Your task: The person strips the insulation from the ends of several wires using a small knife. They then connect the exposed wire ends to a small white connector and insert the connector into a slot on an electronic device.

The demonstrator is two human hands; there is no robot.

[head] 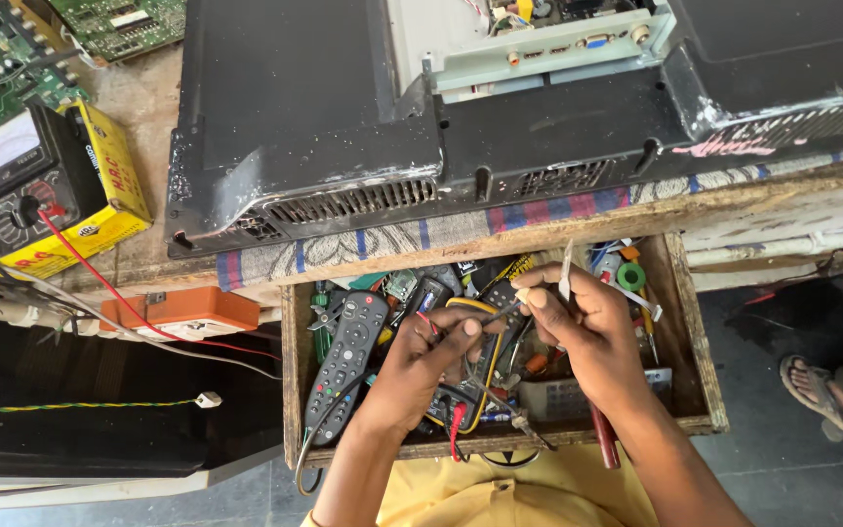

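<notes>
Head view, looking straight down. Two hands over one open wooden drawer under the bench edge. Left hand pinched shut on a thin dark probe, tip slanting up toward the other hand. Right hand clenched around pale tweezers, their tips poking up above the knuckles; whatever sits between the fingertips too small to tell. Both hands just beside each other, above the drawer's middle.

Inside the drawer: one long black remote along the left side, one yellow-edged black meter half hidden under the left hand, one grey remote under the right wrist, plus a tangle of small parts, wires and tape rolls, uncounted.

On the bench: one black television back on striped cloth, blocking the space behind the drawer. Far left, one analogue multimeter resting on a flat yellow box, red lead trailing down. Below it, one orange-topped switch box. Two green circuit boards at the top left corner. Bottom right, another person's sandalled foot on the floor.
</notes>
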